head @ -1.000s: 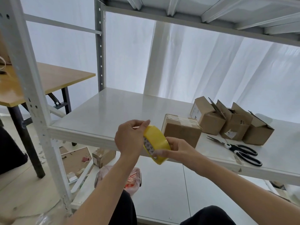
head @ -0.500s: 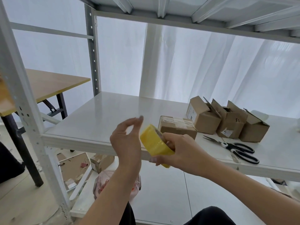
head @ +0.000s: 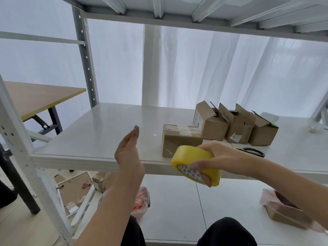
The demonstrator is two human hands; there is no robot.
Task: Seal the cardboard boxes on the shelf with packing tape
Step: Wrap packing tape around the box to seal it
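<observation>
My right hand [head: 218, 157] grips a yellow roll of packing tape [head: 193, 160] in front of the white shelf's [head: 99, 139] front edge. My left hand [head: 128, 153] hovers to the left of the roll with straight fingers, holding nothing. Just behind the roll stands a closed cardboard box [head: 179, 139] with clear tape across its top. Further back right, three cardboard boxes [head: 236, 125] stand in a row with their flaps up.
Black-handled scissors [head: 252, 151] lie on the shelf behind my right wrist. A lower shelf holds a pink bag [head: 142, 199] and a wrapped box [head: 284, 212]. A wooden table [head: 35, 98] stands to the left, beyond the shelf's upright [head: 17, 139].
My left hand has let go of the tape roll and moved away to the left with fingers straightened. My right hand has carried the roll to the right.
</observation>
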